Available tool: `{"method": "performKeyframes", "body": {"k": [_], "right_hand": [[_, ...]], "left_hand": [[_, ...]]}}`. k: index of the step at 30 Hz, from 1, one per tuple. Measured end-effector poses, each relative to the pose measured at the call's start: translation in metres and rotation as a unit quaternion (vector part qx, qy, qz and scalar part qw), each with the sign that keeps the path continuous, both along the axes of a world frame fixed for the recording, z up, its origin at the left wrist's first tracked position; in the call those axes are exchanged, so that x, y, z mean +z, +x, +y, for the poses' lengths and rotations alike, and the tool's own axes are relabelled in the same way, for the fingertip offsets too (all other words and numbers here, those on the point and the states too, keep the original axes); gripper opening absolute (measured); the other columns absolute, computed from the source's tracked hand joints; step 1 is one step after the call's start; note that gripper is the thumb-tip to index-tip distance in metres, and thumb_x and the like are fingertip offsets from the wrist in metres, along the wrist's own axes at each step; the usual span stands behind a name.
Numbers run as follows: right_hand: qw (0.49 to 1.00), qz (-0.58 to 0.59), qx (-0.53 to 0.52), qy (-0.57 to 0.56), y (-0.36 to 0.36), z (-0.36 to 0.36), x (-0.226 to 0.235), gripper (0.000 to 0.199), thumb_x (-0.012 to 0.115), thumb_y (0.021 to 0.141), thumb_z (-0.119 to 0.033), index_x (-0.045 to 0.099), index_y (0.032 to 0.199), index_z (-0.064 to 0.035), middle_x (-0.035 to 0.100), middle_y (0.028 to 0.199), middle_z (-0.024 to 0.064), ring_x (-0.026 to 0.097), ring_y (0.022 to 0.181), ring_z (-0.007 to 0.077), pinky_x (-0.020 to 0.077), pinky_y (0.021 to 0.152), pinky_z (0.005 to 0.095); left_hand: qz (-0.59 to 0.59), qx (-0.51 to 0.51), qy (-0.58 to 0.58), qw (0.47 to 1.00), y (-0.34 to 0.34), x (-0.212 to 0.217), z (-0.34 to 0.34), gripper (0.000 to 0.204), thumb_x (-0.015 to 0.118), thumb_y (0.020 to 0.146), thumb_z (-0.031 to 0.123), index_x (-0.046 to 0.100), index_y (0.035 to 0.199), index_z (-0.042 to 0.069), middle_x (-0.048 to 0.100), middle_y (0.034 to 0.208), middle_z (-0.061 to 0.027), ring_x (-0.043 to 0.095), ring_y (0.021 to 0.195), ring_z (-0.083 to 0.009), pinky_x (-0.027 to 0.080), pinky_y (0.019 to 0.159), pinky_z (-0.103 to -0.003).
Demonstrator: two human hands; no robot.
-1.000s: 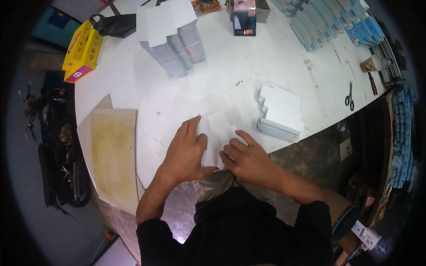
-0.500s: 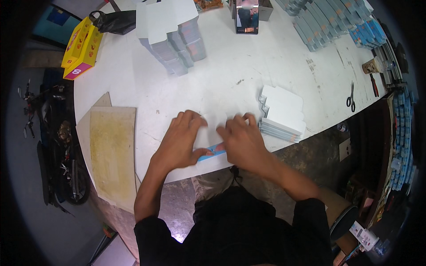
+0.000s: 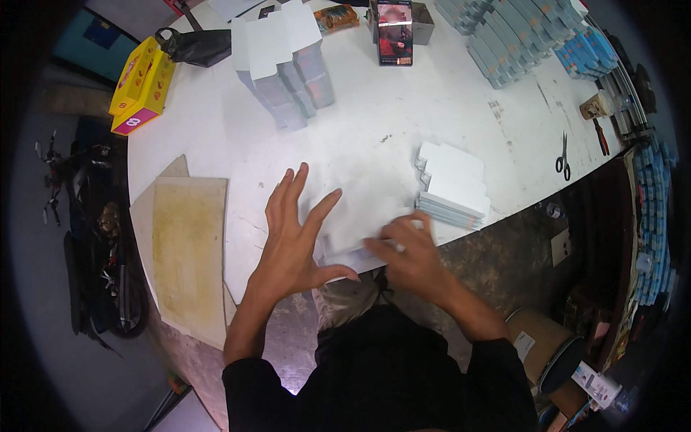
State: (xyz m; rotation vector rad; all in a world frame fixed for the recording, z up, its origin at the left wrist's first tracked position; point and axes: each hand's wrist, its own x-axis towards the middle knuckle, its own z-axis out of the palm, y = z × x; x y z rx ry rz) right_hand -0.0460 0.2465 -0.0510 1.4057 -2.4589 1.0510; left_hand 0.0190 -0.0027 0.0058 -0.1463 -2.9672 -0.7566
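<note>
While the left hand (image 3: 291, 241) lies splayed flat and the right hand's (image 3: 410, 259) fingers pinch the flat white carton blank (image 3: 356, 223) at the worktop (image 3: 374, 122) edge, it looks light, bendy, best held by its edges.

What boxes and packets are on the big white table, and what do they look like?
Yellow and pink carton: far left table edge, long and open-topped.
White flat box blanks: neat stack right of the hands, near the front edge.
White and grey boxes: standing cluster at the far middle.
Dark box with a red picture: upright at the far edge.
Blue and grey packets: rows at the far right.
</note>
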Motion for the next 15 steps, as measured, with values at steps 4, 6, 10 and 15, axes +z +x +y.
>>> {"method": "performKeyframes", "body": {"k": [4, 6, 10, 15], "right_hand": [[0.974, 0.099, -0.203, -0.017, -0.027, 0.065, -0.010, 0.043, 0.068, 0.075, 0.004, 0.075, 0.116, -0.0057, 0.073, 0.107, 0.0093, 0.066, 0.102, 0.0288, 0.0444, 0.096, 0.0529], [0.971, 0.077, -0.214, 0.069, -0.039, 0.092, -0.013, 0.041, 0.069, 0.076, 0.004, 0.075, 0.116, -0.0059, 0.074, 0.108, 0.0081, 0.066, 0.103, 0.0289, 0.0446, 0.096, 0.0517], [0.977, 0.050, -0.168, 0.121, -0.035, 0.090, -0.008, 0.034, 0.073, 0.082, 0.000, 0.074, 0.116, -0.0070, 0.074, 0.115, 0.0071, 0.066, 0.108, 0.0279, 0.0452, 0.095, 0.0507], [0.999, 0.022, 0.044, 0.012, -0.002, 0.005, 0.014, 0.042, 0.085, 0.081, -0.015, 0.075, 0.120, -0.0056, 0.072, 0.118, 0.0063, 0.066, 0.108, 0.0288, 0.0466, 0.103, 0.0522]], "left_hand": [[-0.061, -0.017, 0.037, 0.997, 0.006, -0.010, -0.002, 0.092, 0.102, 0.060, 0.051, 0.060, 0.130, 0.010, 0.028, 0.169, -0.0308, 0.027, 0.156, -0.0534, 0.028, 0.127, -0.064], [-0.087, -0.040, 0.003, 0.995, 0.002, -0.014, 0.001, 0.077, 0.102, 0.062, 0.047, 0.062, 0.115, 0.007, 0.036, 0.165, -0.0301, 0.035, 0.152, -0.0522, 0.030, 0.127, -0.061], [-0.106, -0.051, -0.052, 0.992, 0.000, -0.016, 0.005, 0.069, 0.101, 0.064, 0.035, 0.062, 0.112, 0.005, 0.040, 0.160, -0.0302, 0.038, 0.148, -0.0520, 0.037, 0.122, -0.059], [-0.104, -0.050, -0.037, 0.993, -0.010, -0.016, 0.007, 0.067, 0.101, 0.061, 0.030, 0.062, 0.109, 0.003, 0.042, 0.155, -0.0317, 0.042, 0.144, -0.0515, 0.042, 0.118, -0.056]]}}
